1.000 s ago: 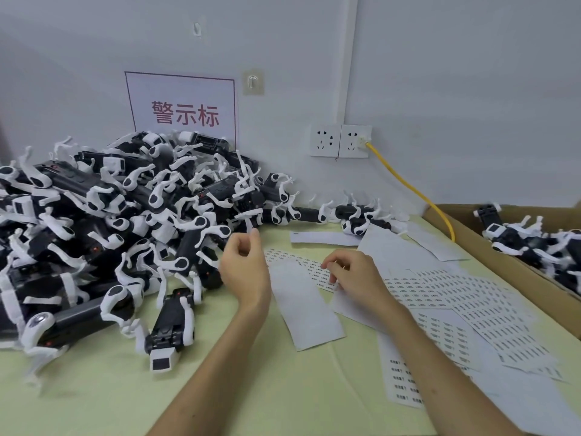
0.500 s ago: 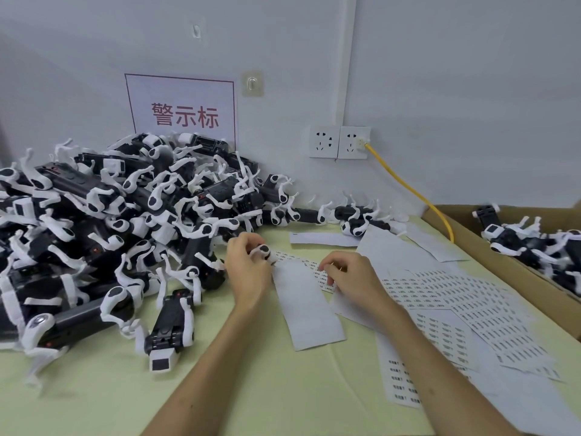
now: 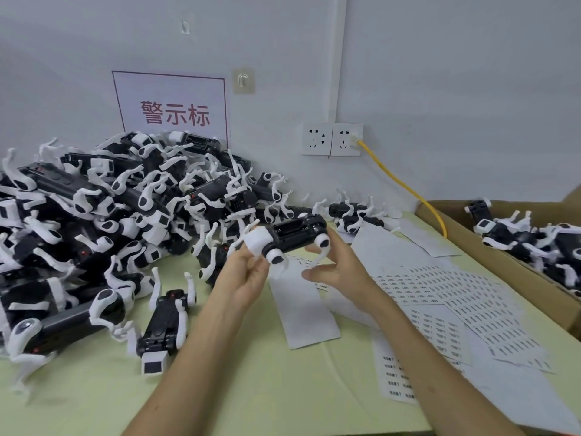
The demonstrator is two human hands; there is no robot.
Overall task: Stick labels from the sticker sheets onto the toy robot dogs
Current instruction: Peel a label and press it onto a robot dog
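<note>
One toy robot dog [image 3: 292,233] hangs over the bench [image 3: 283,391], near the sticker sheets [image 3: 440,294]; the left hand [image 3: 248,275] grips its head end, the right hand [image 3: 338,265] pinches a rear leg.

On the near side of the blank paper strip [image 3: 303,309] the green table [image 3: 298,388] is free to cross. Left of the strip a lone dog [image 3: 165,322] and a big pile of toy dogs [image 3: 94,215] block the way; over its far end the left hand [image 3: 248,272] and right hand [image 3: 336,269] hold a raised dog [image 3: 292,234]. Right of it lie flat sticker sheets [image 3: 440,287], then the cardboard box [image 3: 503,262] wall.
</note>
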